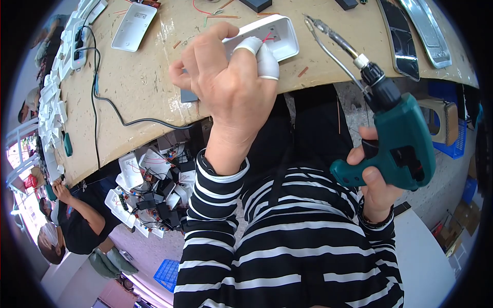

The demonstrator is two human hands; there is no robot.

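Observation:
My left hand [228, 77] reaches over the table, white finger cots on its thumb and index finger. These two fingertips are pressed together on thin red wire [266, 37] inside an open white plastic case [288, 43]. My hand hides part of the case and the wire's other end. Wrapped in my right hand [379, 182] is a green soldering gun [411, 136], held off the table's front edge. Its metal tip and thin curved feed tube point up and left, to the right of the case and apart from it.
Another white case [134, 26] lies at the upper left. A black cable [149, 120] crosses the worktop [138, 87]. To the right are a black glossy panel [399, 41] and a silver tray [427, 33]. White housings [131, 172] are heaped below the table; a co-worker [84, 218] sits at left.

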